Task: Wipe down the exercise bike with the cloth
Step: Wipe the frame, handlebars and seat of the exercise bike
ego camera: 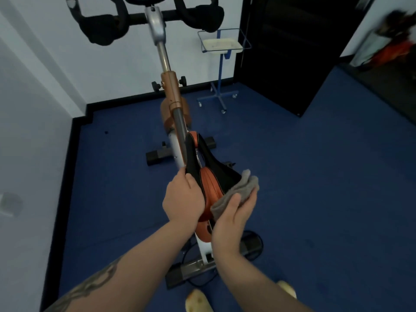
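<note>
The exercise bike point(171, 93) stands in front of me on the blue floor, with black handlebars at the top and an orange and black saddle point(208, 176) close below me. My left hand point(183, 199) grips the saddle's left side. My right hand point(236, 218) holds a grey cloth point(238, 191) against the saddle's right side, thumb on top of the cloth.
White walls with a black skirting close in at left and behind the bike. A blue wheeled stand with a white tray point(221, 45) stands to the right of the handlebars. A black door point(292, 52) is beyond it. A cable loops on the floor by the bike's rear foot point(195, 270).
</note>
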The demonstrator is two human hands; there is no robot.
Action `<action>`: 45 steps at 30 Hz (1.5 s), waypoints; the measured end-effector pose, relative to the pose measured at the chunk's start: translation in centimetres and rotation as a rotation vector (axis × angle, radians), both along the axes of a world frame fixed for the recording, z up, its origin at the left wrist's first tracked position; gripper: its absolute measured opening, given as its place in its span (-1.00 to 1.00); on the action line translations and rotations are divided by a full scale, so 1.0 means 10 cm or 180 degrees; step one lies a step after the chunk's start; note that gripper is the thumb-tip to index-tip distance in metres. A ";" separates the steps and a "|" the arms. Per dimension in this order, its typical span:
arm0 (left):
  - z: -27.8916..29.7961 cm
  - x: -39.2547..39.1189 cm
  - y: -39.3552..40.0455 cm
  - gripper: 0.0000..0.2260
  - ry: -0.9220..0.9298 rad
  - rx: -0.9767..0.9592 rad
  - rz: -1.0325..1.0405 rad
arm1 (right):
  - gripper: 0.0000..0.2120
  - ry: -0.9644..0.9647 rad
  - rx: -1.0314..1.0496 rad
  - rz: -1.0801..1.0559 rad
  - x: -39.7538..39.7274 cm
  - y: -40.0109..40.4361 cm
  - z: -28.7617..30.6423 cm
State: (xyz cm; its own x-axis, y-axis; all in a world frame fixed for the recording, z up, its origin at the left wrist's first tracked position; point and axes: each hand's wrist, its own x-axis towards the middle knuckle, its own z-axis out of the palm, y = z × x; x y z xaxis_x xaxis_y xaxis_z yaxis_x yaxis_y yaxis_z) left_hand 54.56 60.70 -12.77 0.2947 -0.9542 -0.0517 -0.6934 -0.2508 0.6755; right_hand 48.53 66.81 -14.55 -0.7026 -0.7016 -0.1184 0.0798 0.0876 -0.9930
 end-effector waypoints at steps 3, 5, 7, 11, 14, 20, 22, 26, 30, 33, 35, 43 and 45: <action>0.02 -0.01 0.00 -0.70 0.0052 0.0016 -0.0081 | -0.55 -0.0042 0.0089 -0.0031 -0.15 -0.12 0.02; 0.02 0.01 -0.01 -0.69 0.0074 0.0037 -0.0103 | -0.60 -0.0064 0.0429 0.0130 -0.35 -0.20 0.06; 0.00 0.03 -0.01 -0.68 0.0118 0.0071 -0.0097 | -0.55 0.0512 0.0804 0.0472 -0.40 -0.14 0.10; 0.02 0.01 0.01 -0.67 0.0163 0.0098 -0.0135 | -0.47 0.2328 0.1022 0.1403 -0.47 -0.08 0.19; 0.06 -0.01 -0.01 -0.66 0.0147 0.0083 -0.0122 | -0.52 0.2867 0.1619 0.2210 -0.69 -0.49 0.39; 0.07 -0.01 0.05 -0.66 0.0203 0.0043 -0.0076 | -0.39 0.3762 0.2204 0.2719 -0.50 -0.57 0.42; 0.07 -0.02 0.02 -0.66 0.0291 0.0011 0.0017 | -0.40 0.3688 0.2263 0.2780 -0.52 -0.70 0.44; 0.08 -0.04 0.07 -0.65 0.0587 0.0102 0.0348 | -0.48 0.3066 0.2612 0.2963 -0.50 -1.08 0.55; 0.10 -0.04 0.06 -0.67 0.0782 0.0027 0.0487 | -0.37 0.3992 0.2011 0.2848 -0.45 -0.63 0.45; 0.11 -0.04 0.01 -0.67 0.0617 0.0099 0.0365 | -0.37 0.3826 0.2140 0.2881 -0.50 -0.81 0.45; 0.10 -0.03 0.04 -0.67 0.0561 0.0118 0.0300 | -0.39 0.3517 0.2432 0.2899 -0.43 -1.01 0.47; 0.10 -0.02 0.04 -0.67 0.0532 0.0029 0.0210 | -0.41 0.3512 0.1773 0.2523 -0.56 -0.59 0.40; 0.09 -0.03 0.05 -0.67 0.0556 0.0023 0.0166 | -0.46 0.2791 0.1873 0.2261 -0.64 -0.65 0.41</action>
State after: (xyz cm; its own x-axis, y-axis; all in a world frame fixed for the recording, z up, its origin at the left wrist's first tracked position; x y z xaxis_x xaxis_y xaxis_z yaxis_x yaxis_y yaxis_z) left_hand 54.24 61.24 -11.88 0.3297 -0.9373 -0.1132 -0.5517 -0.2886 0.7826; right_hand 42.17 60.34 -10.40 -0.1956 -0.9541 -0.2267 -0.8264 0.2848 -0.4858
